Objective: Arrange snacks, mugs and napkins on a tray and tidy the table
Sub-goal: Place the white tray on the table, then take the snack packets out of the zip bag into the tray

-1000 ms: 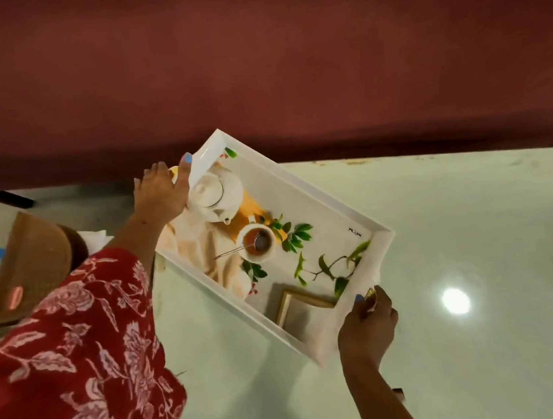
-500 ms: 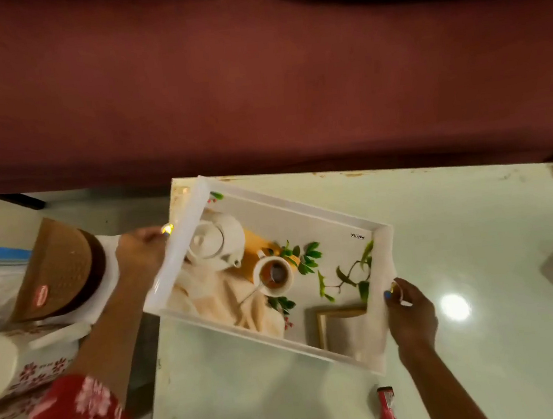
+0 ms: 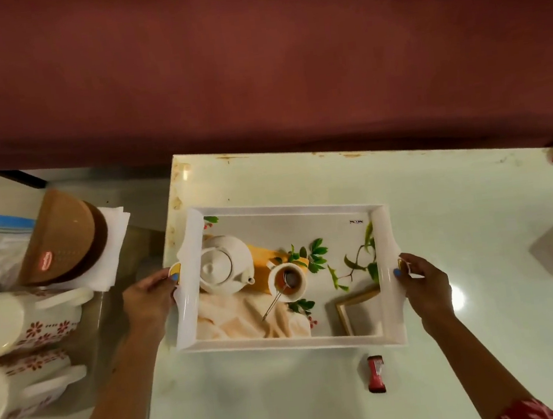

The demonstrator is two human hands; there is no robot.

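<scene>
Now lying square on the tabletop point(image 3: 476, 221), no longer angled: printed tray point(image 3: 304, 340). Gripping its end handles, left hand point(image 3: 147, 301) and right hand point(image 3: 424, 282), fingers closed. Waiting nearby: mugs point(image 3: 19, 321), wrapped snacks point(image 3: 376, 373).

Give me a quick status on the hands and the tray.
Left hand and right hand grip the tray ends. Tray holds nothing real yet. Red snack packet close by its near edge.

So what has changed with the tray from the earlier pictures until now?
The tray was turned from a diagonal position until it lies square to the table edge, near its left end. The left hand and the right hand hold its two short ends, as before. Nothing real is loaded in the tray yet; the teapot and cup are only its printed picture.
</scene>
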